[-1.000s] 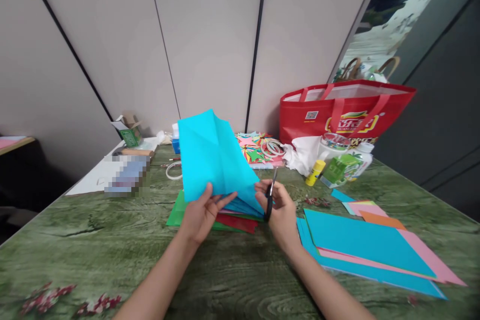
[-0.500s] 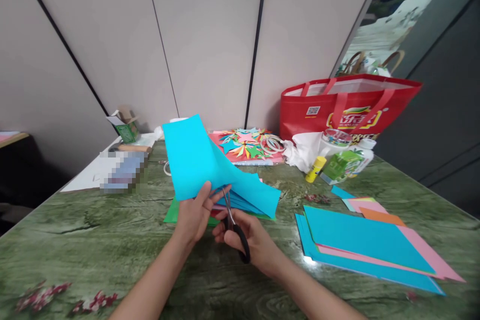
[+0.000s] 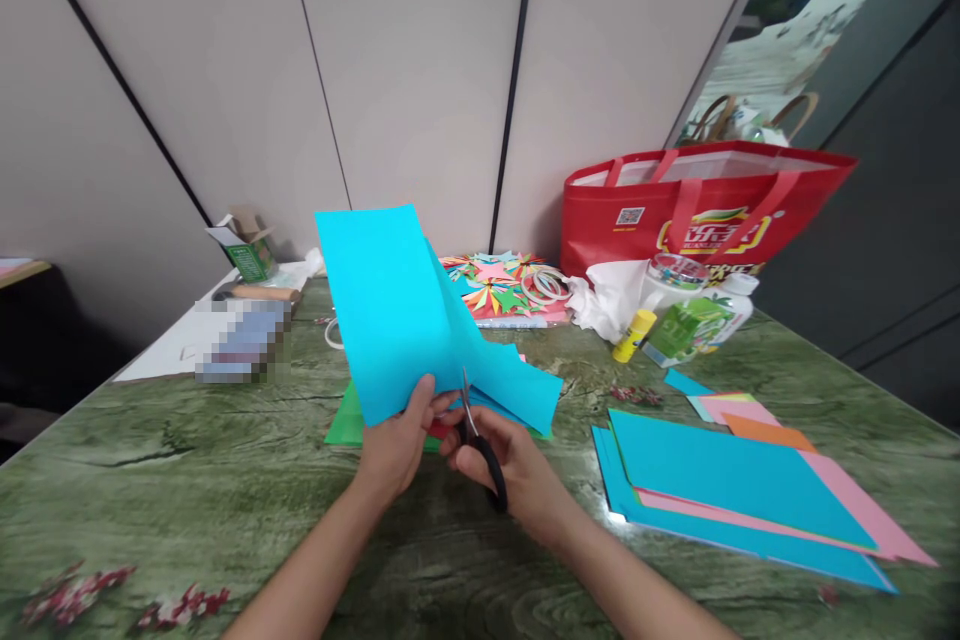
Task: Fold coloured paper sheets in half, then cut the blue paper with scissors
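My left hand [image 3: 401, 445] pinches the lower edge of a bright blue paper sheet [image 3: 386, 310], which stands raised and bends away to the right. In my right hand [image 3: 506, 470] is a pair of black-handled scissors [image 3: 487, 460], its blades pointing up at the sheet's lower edge. The paper partly hides the blade tips. Beneath the raised sheet lie more blue papers [image 3: 525, 390] and a green sheet [image 3: 343, 420] on the table, partly covered by my hands.
Stacked coloured papers [image 3: 735, 480] lie at the right. Behind them are a yellow glue stick [image 3: 634, 336], a green carton [image 3: 682, 330], crumpled tissue [image 3: 606, 300] and a red bag [image 3: 607, 220]. Paper stars [image 3: 495, 295] and tape rolls [image 3: 545, 286] sit at the back, a small box [image 3: 251, 255] at left.
The blue sheet stands more upright and its cut part has swung up and left. The scissors have moved slightly right and up along the paper, my left hand slightly right.
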Demonstrator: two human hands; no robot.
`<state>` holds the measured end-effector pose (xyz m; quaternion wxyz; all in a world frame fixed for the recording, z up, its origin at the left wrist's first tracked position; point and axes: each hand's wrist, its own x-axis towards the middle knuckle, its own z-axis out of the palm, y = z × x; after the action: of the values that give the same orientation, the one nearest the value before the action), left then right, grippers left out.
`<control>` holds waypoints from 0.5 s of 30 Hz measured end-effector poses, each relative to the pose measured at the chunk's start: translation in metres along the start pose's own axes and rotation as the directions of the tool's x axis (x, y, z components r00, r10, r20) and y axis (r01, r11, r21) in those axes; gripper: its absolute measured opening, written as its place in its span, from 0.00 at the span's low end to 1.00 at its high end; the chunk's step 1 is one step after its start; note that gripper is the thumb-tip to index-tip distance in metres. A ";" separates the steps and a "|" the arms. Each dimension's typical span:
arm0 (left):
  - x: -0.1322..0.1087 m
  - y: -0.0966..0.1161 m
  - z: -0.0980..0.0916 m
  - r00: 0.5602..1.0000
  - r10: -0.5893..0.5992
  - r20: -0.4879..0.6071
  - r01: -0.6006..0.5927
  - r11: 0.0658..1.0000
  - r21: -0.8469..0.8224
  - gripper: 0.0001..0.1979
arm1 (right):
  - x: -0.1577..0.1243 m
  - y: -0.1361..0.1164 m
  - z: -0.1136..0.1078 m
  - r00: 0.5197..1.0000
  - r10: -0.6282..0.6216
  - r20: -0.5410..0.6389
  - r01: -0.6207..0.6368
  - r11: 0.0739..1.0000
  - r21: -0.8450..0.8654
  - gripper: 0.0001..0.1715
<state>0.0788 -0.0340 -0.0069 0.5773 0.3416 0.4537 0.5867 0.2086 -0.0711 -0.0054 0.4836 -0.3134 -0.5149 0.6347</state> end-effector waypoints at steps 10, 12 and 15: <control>-0.005 0.019 0.019 0.999 -0.030 0.038 0.039 0.969 -0.244 0.18 | 0.000 -0.001 -0.003 1.000 0.016 -0.006 -0.016 1.000 -0.016 0.20; -0.006 0.019 0.020 0.999 -0.008 0.032 0.015 0.970 -0.241 0.21 | 0.000 0.001 -0.004 1.000 0.015 -0.006 -0.015 1.000 -0.026 0.20; -0.006 0.016 0.020 1.000 -0.001 -0.025 -0.004 0.979 -0.205 0.24 | 0.001 0.001 -0.004 1.000 0.018 -0.003 -0.019 0.999 -0.039 0.20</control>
<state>0.0922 -0.0356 0.0156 0.6031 0.2734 0.3978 0.6350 0.2112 -0.0690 -0.0076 0.4722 -0.3284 -0.5236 0.6285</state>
